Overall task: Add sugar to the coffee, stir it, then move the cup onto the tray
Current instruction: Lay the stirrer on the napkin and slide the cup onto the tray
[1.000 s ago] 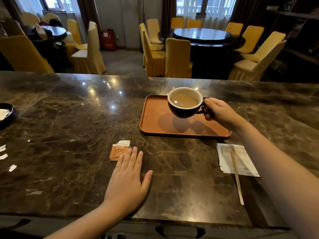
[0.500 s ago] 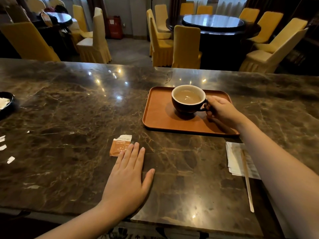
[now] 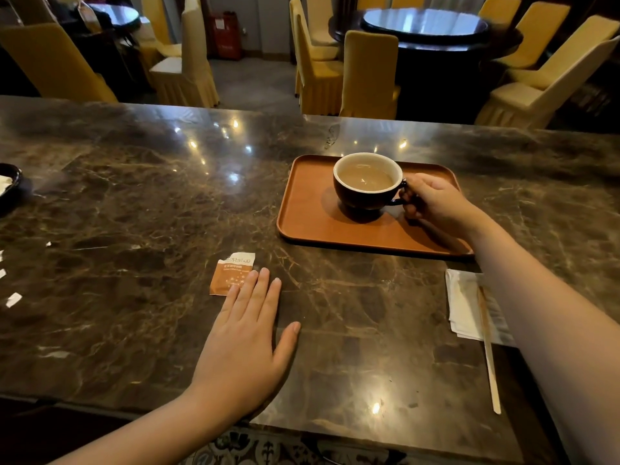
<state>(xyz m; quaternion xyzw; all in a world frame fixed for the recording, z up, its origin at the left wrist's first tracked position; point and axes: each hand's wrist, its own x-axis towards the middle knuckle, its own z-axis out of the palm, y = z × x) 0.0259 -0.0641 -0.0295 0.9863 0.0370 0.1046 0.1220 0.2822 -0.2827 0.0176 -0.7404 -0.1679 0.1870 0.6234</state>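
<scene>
Parking the cup (image 3: 367, 182) on the tray (image 3: 308, 226), toward its far edge. My right hand (image 3: 432, 203) has its fingers clamped on the handle; left hand (image 3: 245, 344) lies flat, fingers apart, on the surface. Last step, I reckon: just let go gently.

The surface (image 3: 134, 203) is dark brown polished marble with pale veins and small light reflections; on its far right part lies an orange-brown tray (image 3: 308, 209); near the middle lies a torn orange sugar packet (image 3: 229, 271); the left hand (image 3: 245, 344) rests flat on the surface, fingertips touching the packet; at the right lies a white napkin (image 3: 461, 303) with a wooden stir stick (image 3: 489, 357) across it; a dark dish (image 3: 11, 189) sits at the left edge, with small white scraps (image 3: 13, 299) nearby.
</scene>
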